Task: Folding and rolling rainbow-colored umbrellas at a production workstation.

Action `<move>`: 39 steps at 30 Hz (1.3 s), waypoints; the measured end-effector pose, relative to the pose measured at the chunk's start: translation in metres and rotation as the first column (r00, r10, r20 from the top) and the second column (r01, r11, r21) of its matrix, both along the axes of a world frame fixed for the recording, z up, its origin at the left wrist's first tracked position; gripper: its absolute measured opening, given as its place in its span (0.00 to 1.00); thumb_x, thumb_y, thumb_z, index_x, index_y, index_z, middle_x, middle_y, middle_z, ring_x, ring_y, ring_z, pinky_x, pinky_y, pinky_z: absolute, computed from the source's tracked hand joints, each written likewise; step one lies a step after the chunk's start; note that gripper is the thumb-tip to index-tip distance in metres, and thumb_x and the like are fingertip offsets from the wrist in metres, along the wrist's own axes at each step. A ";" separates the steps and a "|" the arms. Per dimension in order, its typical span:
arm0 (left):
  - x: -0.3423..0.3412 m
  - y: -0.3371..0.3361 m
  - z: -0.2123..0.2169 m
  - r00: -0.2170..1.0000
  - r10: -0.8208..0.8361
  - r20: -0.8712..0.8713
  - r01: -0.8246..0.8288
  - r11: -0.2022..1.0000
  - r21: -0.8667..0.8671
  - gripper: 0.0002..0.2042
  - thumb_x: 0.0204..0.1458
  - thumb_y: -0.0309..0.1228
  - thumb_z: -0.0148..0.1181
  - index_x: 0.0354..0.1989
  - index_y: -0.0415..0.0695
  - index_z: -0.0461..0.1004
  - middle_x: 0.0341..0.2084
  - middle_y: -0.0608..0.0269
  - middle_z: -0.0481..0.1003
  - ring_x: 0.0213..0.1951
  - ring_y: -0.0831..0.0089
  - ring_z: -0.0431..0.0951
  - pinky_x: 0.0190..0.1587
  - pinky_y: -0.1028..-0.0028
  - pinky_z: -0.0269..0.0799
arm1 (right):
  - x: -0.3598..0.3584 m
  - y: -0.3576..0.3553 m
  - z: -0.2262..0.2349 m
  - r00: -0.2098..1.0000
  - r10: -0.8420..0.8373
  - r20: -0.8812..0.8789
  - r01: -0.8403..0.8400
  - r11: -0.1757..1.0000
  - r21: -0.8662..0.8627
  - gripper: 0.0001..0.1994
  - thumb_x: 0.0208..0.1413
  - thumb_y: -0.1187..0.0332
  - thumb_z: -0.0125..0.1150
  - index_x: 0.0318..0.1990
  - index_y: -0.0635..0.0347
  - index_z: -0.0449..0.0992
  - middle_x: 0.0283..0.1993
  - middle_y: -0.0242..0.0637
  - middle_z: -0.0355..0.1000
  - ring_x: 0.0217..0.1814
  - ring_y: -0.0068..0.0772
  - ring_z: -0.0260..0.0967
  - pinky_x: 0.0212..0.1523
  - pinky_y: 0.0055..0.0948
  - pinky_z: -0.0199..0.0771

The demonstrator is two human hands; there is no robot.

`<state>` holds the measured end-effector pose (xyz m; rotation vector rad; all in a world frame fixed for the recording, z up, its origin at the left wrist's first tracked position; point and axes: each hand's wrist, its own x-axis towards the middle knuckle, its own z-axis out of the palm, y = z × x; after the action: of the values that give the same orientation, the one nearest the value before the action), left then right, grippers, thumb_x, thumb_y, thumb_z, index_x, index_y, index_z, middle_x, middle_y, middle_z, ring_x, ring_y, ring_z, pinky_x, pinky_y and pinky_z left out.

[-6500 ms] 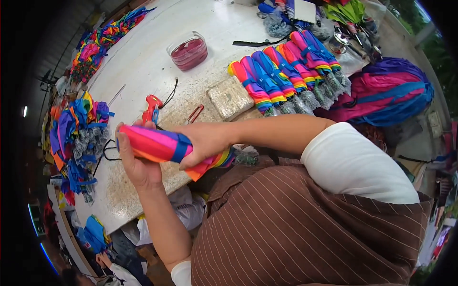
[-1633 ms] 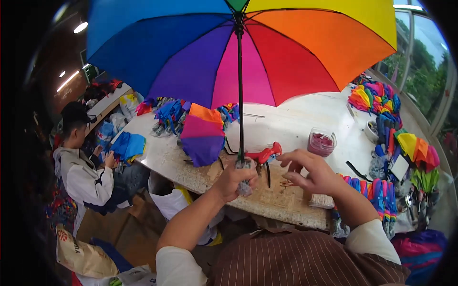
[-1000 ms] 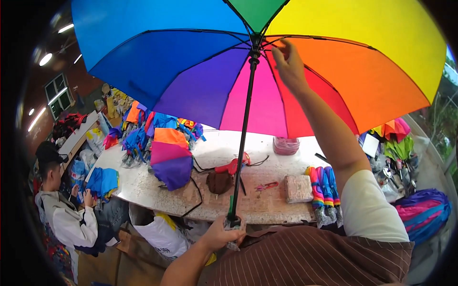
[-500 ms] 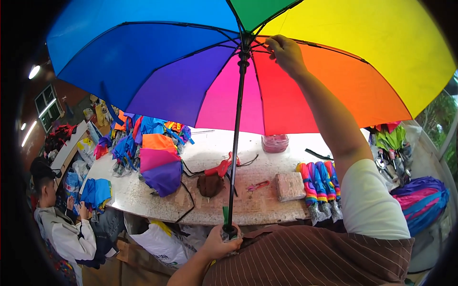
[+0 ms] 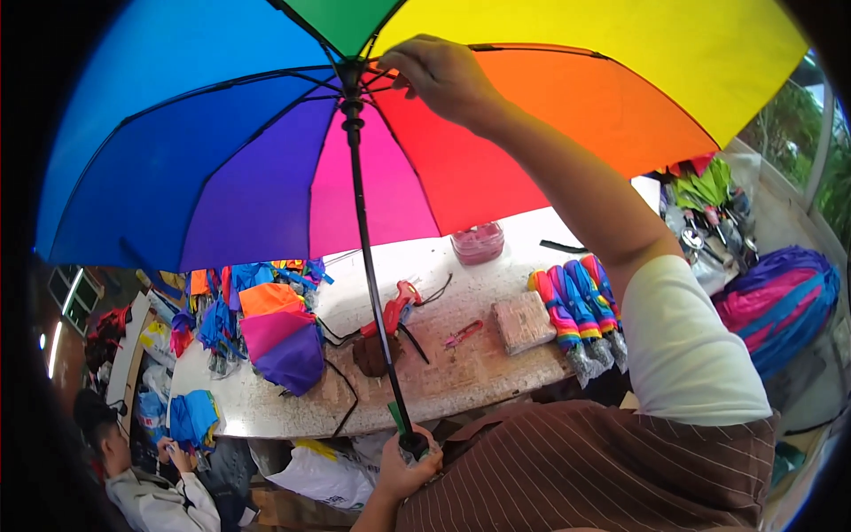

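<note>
An opened umbrella (image 5: pixel 359 186) with rainbow panels fills the upper view, its inside and black ribs facing me. Low down, my left hand (image 5: pixel 409 465) is closed around its handle, which has clear wrap and a green strip on it. The black shaft leans up and to the left from there. My right hand (image 5: pixel 439 78) reaches up to the ribs beside the hub, thumb and fingers pinched together at a rib by the yellow and orange panels. Whether anything small is in that pinch is hidden.
On the worn white table (image 5: pixel 461 390) lie a red tool (image 5: pixel 404 297) with a black cord, small red snips (image 5: pixel 464 333), a wrapped block (image 5: pixel 521 324), folded rainbow umbrellas (image 5: pixel 581 310) and a pink container (image 5: pixel 479 242). Umbrellas pile up leftward (image 5: pixel 284 337). A co-worker (image 5: pixel 151 479) sits lower left.
The umbrella's top and my right hand have shifted left in the view, and the shaft leans more to the left. The whole scene has turned somewhat. Both hands keep their places on the umbrella.
</note>
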<state>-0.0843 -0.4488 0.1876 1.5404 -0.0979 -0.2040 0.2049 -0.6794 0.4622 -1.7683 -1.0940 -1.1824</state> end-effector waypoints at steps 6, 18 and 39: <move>-0.003 -0.007 -0.008 1.000 0.019 0.024 -0.020 1.000 0.019 0.09 0.42 0.20 0.60 0.31 0.38 0.68 0.20 0.65 0.72 0.24 0.79 0.73 0.28 0.78 0.69 | 0.015 -0.020 -0.001 0.830 -0.029 -0.557 0.125 0.983 0.135 0.15 0.62 0.62 0.48 0.43 0.64 0.76 0.33 0.37 0.75 0.25 0.25 0.73 0.30 0.25 0.74; -0.004 -0.009 -0.017 0.994 0.032 0.104 -0.050 0.984 0.170 0.11 0.41 0.24 0.64 0.32 0.39 0.69 0.21 0.65 0.73 0.24 0.79 0.74 0.29 0.77 0.71 | 0.031 -0.010 -0.021 0.966 -0.152 -0.209 0.079 0.944 -0.322 0.13 0.62 0.62 0.47 0.43 0.56 0.76 0.41 0.34 0.76 0.45 0.32 0.73 0.50 0.31 0.70; 0.008 -0.010 -0.050 0.996 0.055 0.076 -0.042 0.985 -0.168 0.08 0.48 0.21 0.56 0.36 0.38 0.65 0.22 0.60 0.72 0.25 0.75 0.74 0.31 0.73 0.72 | -0.010 -0.095 -0.174 0.770 -0.150 -0.621 0.179 0.984 -0.016 0.22 0.56 0.66 0.59 0.56 0.62 0.65 0.49 0.39 0.67 0.36 0.23 0.69 0.31 0.22 0.73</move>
<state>-0.0759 -0.4588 0.1375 1.3826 -0.1377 -0.0921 0.1950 -0.7744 0.2878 -2.0368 -0.5173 -0.6115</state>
